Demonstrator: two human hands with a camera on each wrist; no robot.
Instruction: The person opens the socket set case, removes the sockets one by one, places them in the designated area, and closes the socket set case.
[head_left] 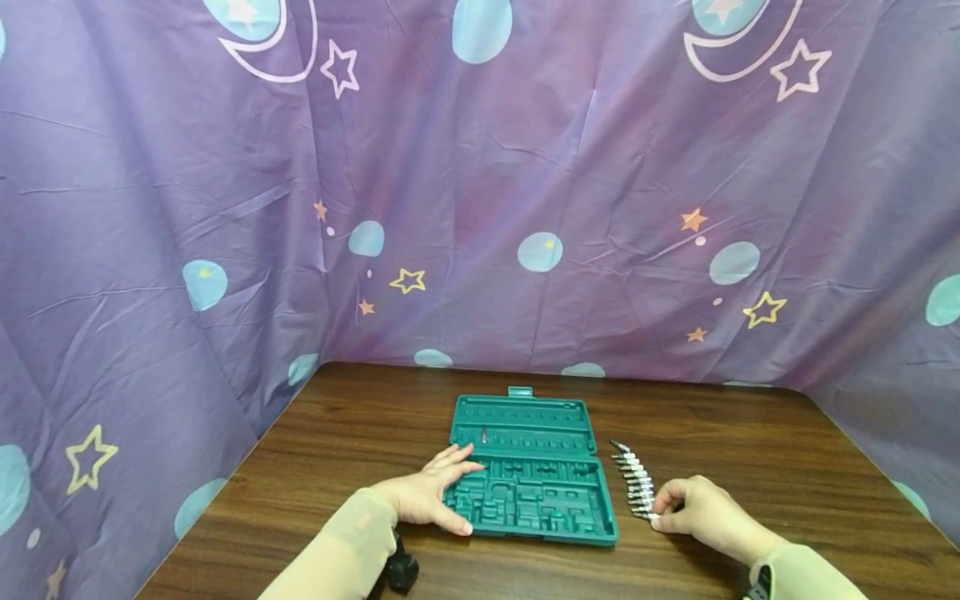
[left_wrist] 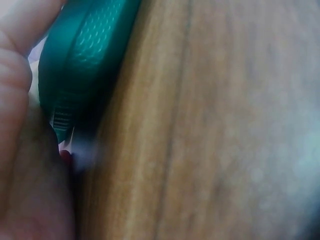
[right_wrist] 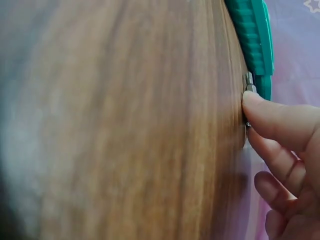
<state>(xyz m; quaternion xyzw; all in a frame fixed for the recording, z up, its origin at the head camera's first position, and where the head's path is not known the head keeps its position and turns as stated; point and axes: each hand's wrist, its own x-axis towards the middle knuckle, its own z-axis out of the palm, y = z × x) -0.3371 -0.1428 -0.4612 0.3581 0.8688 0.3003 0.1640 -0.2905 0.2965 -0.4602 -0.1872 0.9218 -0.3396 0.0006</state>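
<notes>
A green plastic tool case (head_left: 528, 493) lies unfolded on the table, its moulded slots facing up. My left hand (head_left: 429, 493) rests on its left side with spread fingers, the thumb along the front corner. To the right of the case runs a curved row of small silver screwdriver bits (head_left: 637, 482). At the near end of that row, my right hand (head_left: 697, 510) pinches a screwdriver bit (right_wrist: 250, 85) between thumb and forefinger, close to the tabletop. Most of this bit is hidden behind the thumb. One small reddish piece (head_left: 483, 436) sits in the case's far half.
The dark wooden table (head_left: 360, 417) carries the case and the bits. A purple curtain with stars and moons (head_left: 450, 167) hangs behind and on both sides. The case's latch (head_left: 520, 392) sticks out at the far edge.
</notes>
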